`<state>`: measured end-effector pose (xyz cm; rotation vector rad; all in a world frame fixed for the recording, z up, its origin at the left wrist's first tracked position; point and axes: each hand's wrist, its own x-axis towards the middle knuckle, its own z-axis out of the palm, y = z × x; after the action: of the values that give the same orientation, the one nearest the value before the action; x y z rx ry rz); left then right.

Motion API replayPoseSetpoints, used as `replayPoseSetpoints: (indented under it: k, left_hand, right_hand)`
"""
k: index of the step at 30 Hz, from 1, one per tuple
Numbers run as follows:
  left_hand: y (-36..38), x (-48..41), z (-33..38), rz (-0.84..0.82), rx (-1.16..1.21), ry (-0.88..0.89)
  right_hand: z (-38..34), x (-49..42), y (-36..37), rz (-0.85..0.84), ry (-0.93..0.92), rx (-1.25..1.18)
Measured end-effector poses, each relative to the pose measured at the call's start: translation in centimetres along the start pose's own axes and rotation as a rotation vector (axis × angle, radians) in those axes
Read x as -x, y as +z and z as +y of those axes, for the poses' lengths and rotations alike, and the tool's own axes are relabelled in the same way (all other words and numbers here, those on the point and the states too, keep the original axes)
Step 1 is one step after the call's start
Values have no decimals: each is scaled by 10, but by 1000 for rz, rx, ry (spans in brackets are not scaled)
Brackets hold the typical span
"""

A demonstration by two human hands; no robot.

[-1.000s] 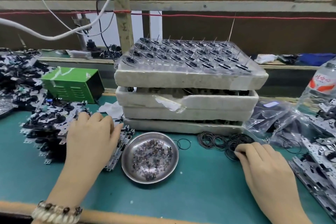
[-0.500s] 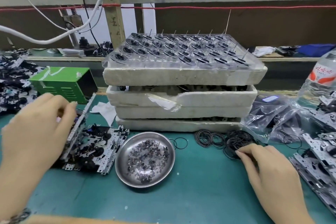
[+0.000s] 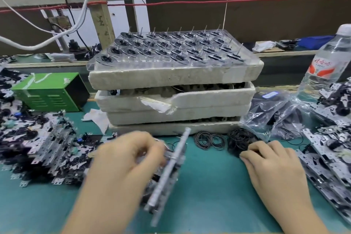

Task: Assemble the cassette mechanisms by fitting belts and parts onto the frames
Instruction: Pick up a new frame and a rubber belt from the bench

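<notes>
My left hand (image 3: 125,165) grips a metal cassette frame (image 3: 169,173), held edge-on and tilted above the green mat in front of me; it is motion-blurred and hides the steel dish. My right hand (image 3: 269,165) rests palm-down on the mat, fingertips curled at the pile of black rubber belts (image 3: 239,138); whether a belt is pinched is not visible. More loose belts (image 3: 209,139) lie beside that pile. A heap of unworked frames (image 3: 41,142) lies at the left.
Stacked foam trays (image 3: 176,104) topped by a clear tray of pinned flywheels (image 3: 171,51) stand behind my hands. A green box (image 3: 47,93) is at left, a water bottle (image 3: 328,62), plastic bags (image 3: 279,116) and more frames (image 3: 330,157) at right.
My left hand picked a frame off the left stack and carried it rightward to the centre, now over the steel dish. My right hand stayed at the belt pile.
</notes>
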<state>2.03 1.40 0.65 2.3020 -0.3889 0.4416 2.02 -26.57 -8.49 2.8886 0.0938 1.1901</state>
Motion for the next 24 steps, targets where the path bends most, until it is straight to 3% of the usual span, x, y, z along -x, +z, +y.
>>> replayPoseSetpoints:
  k: [4, 8, 11, 14, 20, 24]
  left_hand:
    - [58, 7, 36, -187, 499, -161]
    - [91, 2, 31, -232, 682, -424]
    - [94, 7, 24, -160, 494, -340]
    - [88, 11, 16, -112, 200, -223]
    - [85, 22, 23, -203, -195, -61]
    - [91, 27, 30, -332, -326, -116]
  right_hand:
    - [5, 3, -1, 4, 121, -42]
    - [8, 4, -7, -22, 372, -326]
    - [11, 3, -8, 15, 545, -529]
    - [8, 2, -10, 72, 587, -597]
    - [2, 0, -14, 150, 556, -652]
    - [4, 1, -12, 133, 522, -690]
